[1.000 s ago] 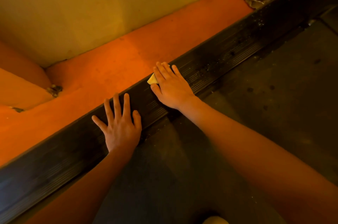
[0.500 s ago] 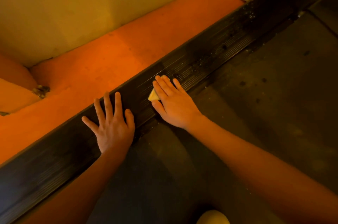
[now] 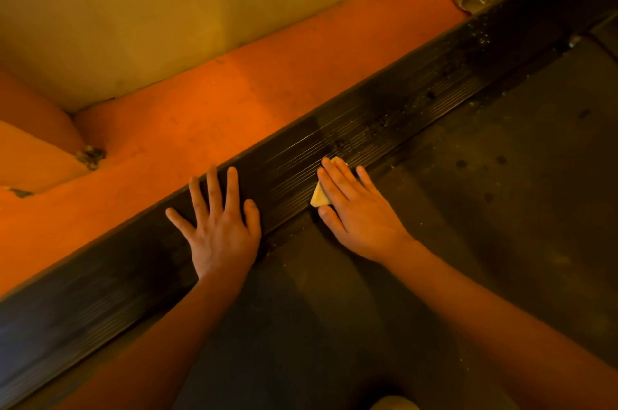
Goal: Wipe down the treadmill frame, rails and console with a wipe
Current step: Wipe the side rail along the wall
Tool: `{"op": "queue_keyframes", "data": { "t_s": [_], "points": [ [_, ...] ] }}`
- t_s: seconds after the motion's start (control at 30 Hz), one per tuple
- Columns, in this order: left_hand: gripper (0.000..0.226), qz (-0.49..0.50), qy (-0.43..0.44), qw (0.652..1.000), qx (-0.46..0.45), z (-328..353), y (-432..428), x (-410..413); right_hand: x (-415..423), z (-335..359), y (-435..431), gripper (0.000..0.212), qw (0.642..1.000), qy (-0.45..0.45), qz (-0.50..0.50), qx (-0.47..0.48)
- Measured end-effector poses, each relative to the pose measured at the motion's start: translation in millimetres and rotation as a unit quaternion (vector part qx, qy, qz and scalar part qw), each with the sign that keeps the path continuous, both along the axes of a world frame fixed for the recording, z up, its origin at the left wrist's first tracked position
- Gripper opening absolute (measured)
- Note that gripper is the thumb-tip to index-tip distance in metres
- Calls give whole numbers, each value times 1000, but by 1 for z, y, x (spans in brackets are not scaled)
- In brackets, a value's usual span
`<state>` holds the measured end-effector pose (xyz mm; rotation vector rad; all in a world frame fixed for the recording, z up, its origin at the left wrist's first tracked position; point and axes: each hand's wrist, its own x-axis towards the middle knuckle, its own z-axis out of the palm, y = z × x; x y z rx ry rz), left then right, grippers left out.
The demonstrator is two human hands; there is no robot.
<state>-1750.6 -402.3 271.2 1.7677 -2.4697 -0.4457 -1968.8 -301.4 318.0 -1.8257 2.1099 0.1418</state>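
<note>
Rail (image 3: 401,118): We see 1 dark ribbed side rail running diagonally between the orange floor (image 3: 234,92) and the treadmill belt (image 3: 468,209).
Left hand (image 3: 220,225): Spread flat on the rail, fingers straight and apart. It holds nothing, and we judge it a brace.
Right hand (image 3: 354,209): Fingers straight and close together, pressing the wipe (image 3: 319,199) onto the rail's belt-side edge.
Wipe: Pale and folded, mostly hidden under the right fingers. 1 corner shows by the thumb, another past the fingertips.
Change: Over the last 1 s the right hand has drawn the wipe across the ribs, from the floor side of the rail to the belt side. The left hand has kept its place.
Meaning: We judge this strip of rail crossed once — the specks (image 3: 481,36) farther up the rail are not yet wiped, and the console is not in view.
</note>
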Motion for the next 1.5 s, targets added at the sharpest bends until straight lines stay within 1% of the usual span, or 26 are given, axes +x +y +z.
{"op": "queue_keyframes", "data": {
  "t_s": [0.2, 0.27, 0.4, 0.47, 0.53, 0.77, 0.83, 0.97, 1.1, 1.2, 1.4, 1.5],
  "points": [
    [61, 2, -4, 1000, 9, 0, 1, 0, 3, 1, -76, 66, 999, -5, -12, -32],
    [61, 2, -3, 1000, 10, 1, 0, -1, 5, 4, -87, 66, 999, -7, -17, -32],
    [60, 6, -1, 1000, 9, 2, 2, -1, 10, 5, -50, 67, 1000, -21, -5, -19],
    [59, 4, -3, 1000, 7, 2, 2, -2, 7, 5, -26, 68, 1000, -14, -3, 1],
    [60, 1, -7, 1000, 4, 1, 1, -2, 2, 5, -20, 69, 1000, -2, 1, 8],
    [61, 1, -5, 1000, 13, 1, 1, 0, -5, 5, -90, 67, 1000, 9, -5, -19],
    [61, 1, -9, 1000, 15, 1, 0, -1, -5, 6, -93, 67, 1000, 2, -5, -17],
    [61, 4, -3, 1000, 14, 3, 1, -1, -2, 7, -43, 67, 1000, -20, -10, -12],
    [61, -2, -7, 1000, 9, 1, 1, 0, -11, 7, -5, 66, 1000, -3, -10, 15],
    [60, -3, -11, 1000, 11, -1, 0, 1, -16, 7, -20, 67, 1000, -3, -11, 0],
    [61, -1, -8, 1000, 13, 0, 1, 0, -18, 7, -100, 65, 1000, -3, -10, -23],
    [61, 0, -11, 1000, 13, 0, 0, 0, -17, 5, -95, 65, 1000, -13, -4, -26]
  ]
}}
